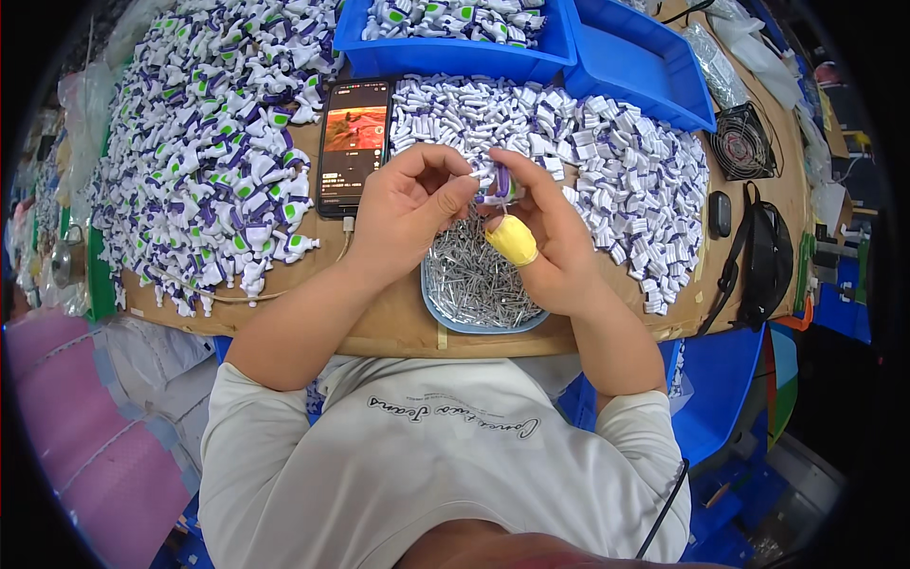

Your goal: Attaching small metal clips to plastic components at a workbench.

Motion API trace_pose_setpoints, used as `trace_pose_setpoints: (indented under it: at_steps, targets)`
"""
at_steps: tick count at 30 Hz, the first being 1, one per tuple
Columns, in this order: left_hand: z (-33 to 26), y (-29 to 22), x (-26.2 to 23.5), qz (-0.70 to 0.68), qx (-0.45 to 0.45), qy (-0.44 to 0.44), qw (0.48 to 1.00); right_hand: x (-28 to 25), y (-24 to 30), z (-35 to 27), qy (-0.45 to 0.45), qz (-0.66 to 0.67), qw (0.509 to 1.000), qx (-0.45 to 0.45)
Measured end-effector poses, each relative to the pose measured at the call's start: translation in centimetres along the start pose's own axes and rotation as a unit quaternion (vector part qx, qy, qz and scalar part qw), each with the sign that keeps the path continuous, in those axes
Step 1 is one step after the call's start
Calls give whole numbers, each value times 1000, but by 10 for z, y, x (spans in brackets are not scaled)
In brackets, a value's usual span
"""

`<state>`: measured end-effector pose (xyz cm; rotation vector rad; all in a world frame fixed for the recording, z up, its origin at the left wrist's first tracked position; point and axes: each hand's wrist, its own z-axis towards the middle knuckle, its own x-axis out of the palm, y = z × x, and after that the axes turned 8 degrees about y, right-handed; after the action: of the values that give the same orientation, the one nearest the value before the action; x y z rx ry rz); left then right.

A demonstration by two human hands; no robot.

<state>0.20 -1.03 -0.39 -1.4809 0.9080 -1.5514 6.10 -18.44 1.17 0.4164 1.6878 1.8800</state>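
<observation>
R hand (555, 237) fingers: pinching white-purple part (500, 186) above blue tub (493, 330) of metal fasteners. L hand (417, 204) fingers: bent, tips close beside part; contents can't tell. Keep R pinch firm, part steady w/ L; stay low o/ tub.

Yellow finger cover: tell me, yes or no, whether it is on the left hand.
No, the yellow finger cover is worn on the right hand.

White shirt (445, 474), yellow thumb cover (512, 240)
</observation>
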Motion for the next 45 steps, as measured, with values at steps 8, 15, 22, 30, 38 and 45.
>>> trace_pose_setpoints:
  at_steps: [8, 15, 22, 30, 38, 45]
  targets:
    - [-2, 0, 2, 27, 43, -23, 998, 4, 2, 2, -52, 169, 983, 37]
    - [-4, 2, 2, 42, 91, -13, 995, 12, 3, 0, 9, 178, 982, 55]
    - [-3, 3, 6, 98, 103, 16, 990, 10, 2, -1, -9, 201, 979, 16]
    - [-3, 4, 3, 143, 115, 37, 982, 3, 3, -1, 16, 195, 980, 45]
    - [-3, -6, 2, 361, 164, 40, 917, 4, 7, 3, 30, 213, 975, 46]
    - [-3, 2, 6, 110, 59, 16, 992, 0, 1, 1, 11, 219, 974, 54]
